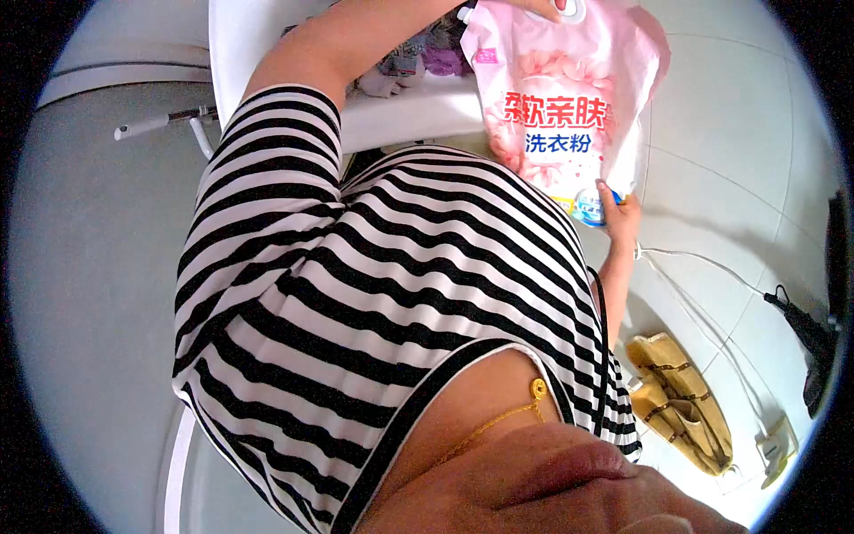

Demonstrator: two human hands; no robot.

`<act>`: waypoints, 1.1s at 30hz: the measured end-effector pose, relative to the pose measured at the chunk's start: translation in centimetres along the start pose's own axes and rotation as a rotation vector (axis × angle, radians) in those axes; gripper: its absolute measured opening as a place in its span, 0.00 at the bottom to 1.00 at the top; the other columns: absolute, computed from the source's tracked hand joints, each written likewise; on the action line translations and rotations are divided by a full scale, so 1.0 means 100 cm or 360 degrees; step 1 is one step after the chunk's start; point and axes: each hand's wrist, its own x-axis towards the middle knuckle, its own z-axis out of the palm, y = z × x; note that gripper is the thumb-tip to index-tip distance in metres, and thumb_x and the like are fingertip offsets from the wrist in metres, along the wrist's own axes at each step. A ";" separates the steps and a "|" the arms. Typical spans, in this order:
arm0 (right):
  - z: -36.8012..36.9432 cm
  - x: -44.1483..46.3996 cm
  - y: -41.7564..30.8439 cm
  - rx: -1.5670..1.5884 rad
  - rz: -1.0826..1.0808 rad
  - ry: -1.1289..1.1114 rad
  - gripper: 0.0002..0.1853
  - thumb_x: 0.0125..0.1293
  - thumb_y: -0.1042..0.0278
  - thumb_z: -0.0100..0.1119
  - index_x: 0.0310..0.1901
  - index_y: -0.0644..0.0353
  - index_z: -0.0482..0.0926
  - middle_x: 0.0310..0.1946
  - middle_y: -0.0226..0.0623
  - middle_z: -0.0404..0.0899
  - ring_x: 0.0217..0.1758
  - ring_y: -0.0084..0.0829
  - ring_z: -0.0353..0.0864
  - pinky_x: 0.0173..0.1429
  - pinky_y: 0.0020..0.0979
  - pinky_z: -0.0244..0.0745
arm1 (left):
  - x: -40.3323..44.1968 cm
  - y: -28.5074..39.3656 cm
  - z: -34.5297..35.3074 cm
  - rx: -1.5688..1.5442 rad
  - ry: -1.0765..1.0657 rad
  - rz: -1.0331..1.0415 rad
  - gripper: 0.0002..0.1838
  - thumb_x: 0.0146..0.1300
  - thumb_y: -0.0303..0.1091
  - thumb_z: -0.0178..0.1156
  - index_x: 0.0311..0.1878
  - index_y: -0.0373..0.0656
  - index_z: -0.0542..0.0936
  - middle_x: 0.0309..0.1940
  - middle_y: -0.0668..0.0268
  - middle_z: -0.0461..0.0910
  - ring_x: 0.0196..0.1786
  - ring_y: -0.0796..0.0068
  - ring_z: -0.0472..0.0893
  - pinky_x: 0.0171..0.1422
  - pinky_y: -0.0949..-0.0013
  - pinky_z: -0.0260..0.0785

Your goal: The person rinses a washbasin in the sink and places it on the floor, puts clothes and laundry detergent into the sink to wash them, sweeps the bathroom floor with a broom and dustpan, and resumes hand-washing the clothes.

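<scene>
A pink and white laundry powder bag (556, 67) with red and blue lettering and a flower print is held up in front of me. At its top, my left hand (539, 7) grips the bag by the oval handle hole; most of that hand lies beyond the upper edge of the view. My right hand (623, 215) is closed on the lower right corner, with the thumb over the front. A small white spout (464, 13) juts from the upper left corner. Behind my left forearm, a white basin (405, 120) holds bunched cloth (442, 62), purple and grey.
White tiles (712, 125) cover the surface on the right. A white cable (703, 259) runs across them to a folded black umbrella-like item (805, 334). A tan bag (680, 400) with dark trim lies lower right, near a white socket-like box (778, 443). A white-handled rod (147, 127) is at left.
</scene>
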 end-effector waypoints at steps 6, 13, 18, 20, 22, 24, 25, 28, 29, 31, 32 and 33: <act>-0.058 -0.030 -0.066 -0.0719 -0.0619 0.0331 0.22 0.53 0.50 0.66 0.30 0.66 0.76 0.25 0.50 0.76 0.30 0.49 0.77 0.32 0.40 0.70 | -0.061 0.047 -0.037 -0.0394 -0.0041 -0.0244 0.18 0.50 0.36 0.66 0.44 0.38 0.78 0.37 0.66 0.80 0.38 0.79 0.77 0.43 0.73 0.70; -0.081 -0.053 -0.120 -0.1053 -0.0910 0.0467 0.16 0.52 0.55 0.66 0.29 0.61 0.75 0.24 0.42 0.74 0.27 0.44 0.76 0.31 0.40 0.70 | -0.103 0.026 -0.033 -0.0791 0.0067 -0.0356 0.13 0.51 0.33 0.67 0.39 0.38 0.79 0.29 0.69 0.79 0.31 0.82 0.76 0.35 0.77 0.72; -0.084 -0.059 -0.135 -0.1127 -0.0935 0.0511 0.17 0.52 0.55 0.66 0.28 0.61 0.75 0.24 0.42 0.73 0.27 0.45 0.75 0.29 0.40 0.70 | -0.107 0.020 -0.030 -0.0649 0.0191 -0.0116 0.12 0.52 0.31 0.66 0.39 0.40 0.80 0.29 0.70 0.78 0.30 0.82 0.75 0.34 0.78 0.70; -0.086 -0.058 -0.139 -0.1164 -0.0935 0.0509 0.17 0.52 0.55 0.66 0.28 0.62 0.75 0.24 0.42 0.73 0.27 0.45 0.75 0.29 0.40 0.69 | -0.106 0.019 -0.032 -0.0651 0.0172 -0.0175 0.12 0.51 0.31 0.66 0.40 0.39 0.79 0.30 0.70 0.78 0.30 0.82 0.75 0.35 0.77 0.70; -0.089 -0.060 -0.141 -0.1167 -0.0958 0.0515 0.18 0.53 0.54 0.66 0.28 0.62 0.74 0.23 0.42 0.73 0.26 0.45 0.75 0.29 0.40 0.69 | -0.105 0.020 -0.033 -0.0651 0.0150 -0.0236 0.13 0.51 0.31 0.66 0.40 0.39 0.79 0.30 0.71 0.78 0.31 0.82 0.75 0.35 0.77 0.70; -0.092 -0.062 -0.139 -0.1232 -0.1026 0.0563 0.17 0.54 0.54 0.65 0.28 0.62 0.75 0.24 0.41 0.73 0.26 0.43 0.75 0.29 0.39 0.69 | -0.105 0.022 -0.032 -0.0511 0.0142 -0.0370 0.14 0.50 0.30 0.66 0.41 0.39 0.79 0.31 0.71 0.78 0.32 0.82 0.75 0.37 0.76 0.69; -0.092 -0.060 -0.141 -0.1296 -0.1103 0.0618 0.17 0.55 0.54 0.64 0.29 0.62 0.75 0.24 0.40 0.74 0.25 0.41 0.75 0.29 0.37 0.69 | -0.107 0.023 -0.034 -0.0507 0.0152 -0.0361 0.14 0.50 0.30 0.66 0.41 0.39 0.79 0.31 0.71 0.78 0.32 0.82 0.75 0.37 0.76 0.69; -0.092 -0.069 -0.156 -0.1306 -0.1020 0.0526 0.17 0.56 0.54 0.64 0.28 0.62 0.75 0.24 0.40 0.74 0.25 0.41 0.75 0.29 0.38 0.69 | -0.111 0.023 -0.023 -0.0767 0.0245 -0.0027 0.15 0.50 0.28 0.66 0.43 0.39 0.79 0.32 0.71 0.78 0.35 0.83 0.75 0.39 0.77 0.70; -0.095 -0.072 -0.156 -0.1309 -0.1015 0.0523 0.17 0.56 0.54 0.64 0.28 0.62 0.75 0.24 0.40 0.74 0.25 0.41 0.75 0.29 0.38 0.69 | -0.106 0.021 -0.019 -0.0732 0.0273 -0.0047 0.15 0.51 0.28 0.66 0.44 0.38 0.79 0.33 0.70 0.79 0.36 0.83 0.75 0.40 0.77 0.70; -0.094 -0.071 -0.164 -0.1351 -0.1096 0.0545 0.18 0.56 0.53 0.63 0.28 0.62 0.75 0.24 0.41 0.74 0.25 0.42 0.75 0.29 0.39 0.70 | -0.103 0.012 -0.020 -0.0689 0.0318 -0.0048 0.15 0.51 0.27 0.66 0.44 0.38 0.79 0.33 0.70 0.79 0.37 0.83 0.75 0.41 0.77 0.70; -0.093 -0.069 -0.166 -0.1361 -0.1095 0.0538 0.18 0.56 0.53 0.63 0.28 0.62 0.75 0.24 0.41 0.74 0.25 0.42 0.75 0.29 0.39 0.70 | -0.105 0.008 -0.018 -0.0798 0.0307 -0.0068 0.16 0.51 0.28 0.66 0.45 0.38 0.79 0.34 0.70 0.79 0.38 0.83 0.76 0.42 0.76 0.70; -0.093 -0.070 -0.168 -0.1406 -0.1116 0.0553 0.18 0.56 0.53 0.63 0.28 0.63 0.75 0.24 0.41 0.75 0.25 0.43 0.75 0.29 0.39 0.70 | -0.107 0.006 -0.015 -0.0900 0.0296 -0.0091 0.16 0.51 0.28 0.66 0.45 0.38 0.79 0.35 0.70 0.79 0.39 0.82 0.76 0.44 0.76 0.70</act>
